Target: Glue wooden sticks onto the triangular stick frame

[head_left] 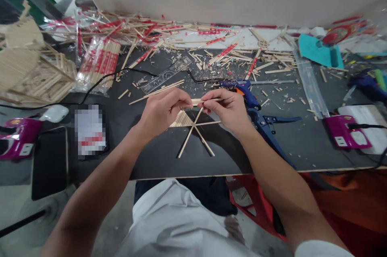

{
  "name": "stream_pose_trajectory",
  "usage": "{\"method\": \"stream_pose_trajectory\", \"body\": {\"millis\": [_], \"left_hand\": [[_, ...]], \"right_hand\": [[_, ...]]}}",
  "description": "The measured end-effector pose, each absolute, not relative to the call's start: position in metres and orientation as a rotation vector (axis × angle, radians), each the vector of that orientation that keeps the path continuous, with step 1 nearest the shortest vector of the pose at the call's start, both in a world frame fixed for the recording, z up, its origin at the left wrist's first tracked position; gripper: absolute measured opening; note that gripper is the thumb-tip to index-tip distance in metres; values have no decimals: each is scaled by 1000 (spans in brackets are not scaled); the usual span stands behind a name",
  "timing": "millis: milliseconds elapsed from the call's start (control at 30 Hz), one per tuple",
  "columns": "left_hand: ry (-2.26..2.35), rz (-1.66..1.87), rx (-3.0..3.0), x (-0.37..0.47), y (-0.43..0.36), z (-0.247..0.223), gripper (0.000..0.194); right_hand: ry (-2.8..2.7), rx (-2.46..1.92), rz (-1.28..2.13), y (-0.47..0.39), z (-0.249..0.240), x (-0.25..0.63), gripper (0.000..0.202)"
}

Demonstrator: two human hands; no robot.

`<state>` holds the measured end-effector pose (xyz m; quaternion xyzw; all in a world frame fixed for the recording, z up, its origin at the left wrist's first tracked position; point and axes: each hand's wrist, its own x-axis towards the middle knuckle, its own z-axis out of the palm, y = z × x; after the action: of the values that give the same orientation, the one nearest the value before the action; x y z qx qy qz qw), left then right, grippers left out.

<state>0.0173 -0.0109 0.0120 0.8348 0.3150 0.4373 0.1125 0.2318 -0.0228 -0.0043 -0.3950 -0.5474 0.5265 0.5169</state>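
My left hand [165, 110] and my right hand [226, 108] meet over the middle of the table, each with fingers closed on short wooden sticks [197, 102]. How many sticks they pinch I cannot make out. Just below them lies a star-shaped stick frame [194, 125], its arms spreading from one centre. One wedge on its left side is filled with sticks laid side by side, partly behind my left hand. To the right of my right hand are a blue glue gun [246, 91] and dark blue cutters [269, 130] with their jaws apart.
Loose sticks, offcuts and red-printed wrappers [105, 61] cover the back of the table. A wooden stick model [33, 63] stands at the left, near phones [50, 164] and a purple power socket [22, 138]. Another purple socket [347, 132] sits right. A black cable [99, 81] crosses the left side.
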Motion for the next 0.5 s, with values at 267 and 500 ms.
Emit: {"method": "stream_pose_trajectory", "body": {"millis": [267,500], "left_hand": [[836,1336,2238,19,-16,15,23],[891,1297,2183,21,-17,14,19]], "right_hand": [[-1283,-877,1338,-27,-4,225,22],[-1252,-872,1366,-27,-10,224,27]]}}
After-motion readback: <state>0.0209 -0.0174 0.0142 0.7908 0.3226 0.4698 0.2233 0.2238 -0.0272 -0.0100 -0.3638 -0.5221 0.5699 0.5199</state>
